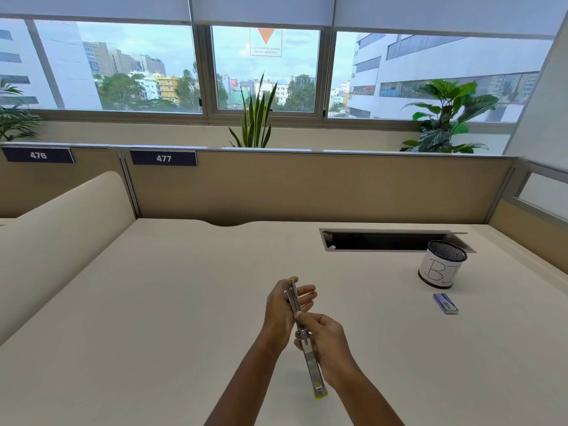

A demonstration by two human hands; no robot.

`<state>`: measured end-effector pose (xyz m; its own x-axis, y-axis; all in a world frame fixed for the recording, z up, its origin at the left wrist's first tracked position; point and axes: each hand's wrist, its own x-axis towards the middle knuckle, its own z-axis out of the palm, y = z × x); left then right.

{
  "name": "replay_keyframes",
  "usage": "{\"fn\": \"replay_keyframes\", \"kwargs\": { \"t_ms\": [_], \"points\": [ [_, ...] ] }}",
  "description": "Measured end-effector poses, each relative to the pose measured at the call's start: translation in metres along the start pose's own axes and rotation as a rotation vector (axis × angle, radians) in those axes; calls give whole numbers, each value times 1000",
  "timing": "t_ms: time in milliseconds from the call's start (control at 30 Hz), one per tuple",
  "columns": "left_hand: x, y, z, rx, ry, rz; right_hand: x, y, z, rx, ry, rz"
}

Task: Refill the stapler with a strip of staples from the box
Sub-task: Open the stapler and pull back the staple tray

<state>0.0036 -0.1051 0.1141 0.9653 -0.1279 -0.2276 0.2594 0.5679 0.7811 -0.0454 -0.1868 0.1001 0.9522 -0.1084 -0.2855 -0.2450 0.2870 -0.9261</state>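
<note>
A slim metal stapler [311, 362] with yellow ends is swung fully open into one long line above the desk [153, 302]. My left hand [281, 312] holds its far half, fingers spread behind it. My right hand [327, 342] pinches the rail near the hinge with thumb and fingertips; whether a strip of staples lies under them I cannot tell. The small purple staple box [445, 303] lies flat on the desk, well to the right of both hands.
A mesh pen cup [442, 264] wrapped in lettered white paper stands at the right rear, by an open cable slot [381, 240]. A beige partition closes the back, a curved divider the left. Plants stand behind, under windows.
</note>
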Motion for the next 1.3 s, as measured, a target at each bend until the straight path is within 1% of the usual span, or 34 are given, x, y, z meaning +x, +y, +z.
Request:
{"fn": "replay_keyframes", "kwargs": {
  "t_ms": [133,267,500,700,767,833,933,1000,1067,1200,1300],
  "points": [
    [0,-8,0,180,44,116,-1,1,0,-24,28,-35],
    [-4,-16,-3,321,22,238,-1,3,1,-45,53,-57],
    [-5,-17,-6,376,-24,287,-1,5,-1,-182,96,-171],
    [-3,-12,-12,491,-34,302,1,5,-5,-214,110,-213],
    [0,-11,-15,554,-18,328,1,5,-7,-211,119,-220],
    [2,-10,-16,615,12,391,2,4,-8,-224,133,-247],
    [1,-8,-18,589,66,460,3,2,-10,-273,157,-311],
    [3,-7,-20,574,84,467,4,2,-10,-312,166,-346],
    [7,-6,-22,606,89,460,4,3,-11,-351,174,-372],
    [14,-2,-28,751,40,429,6,4,-14,-379,186,-390],
    [15,2,-31,738,12,396,7,1,-16,-361,187,-392]
  ]
}}
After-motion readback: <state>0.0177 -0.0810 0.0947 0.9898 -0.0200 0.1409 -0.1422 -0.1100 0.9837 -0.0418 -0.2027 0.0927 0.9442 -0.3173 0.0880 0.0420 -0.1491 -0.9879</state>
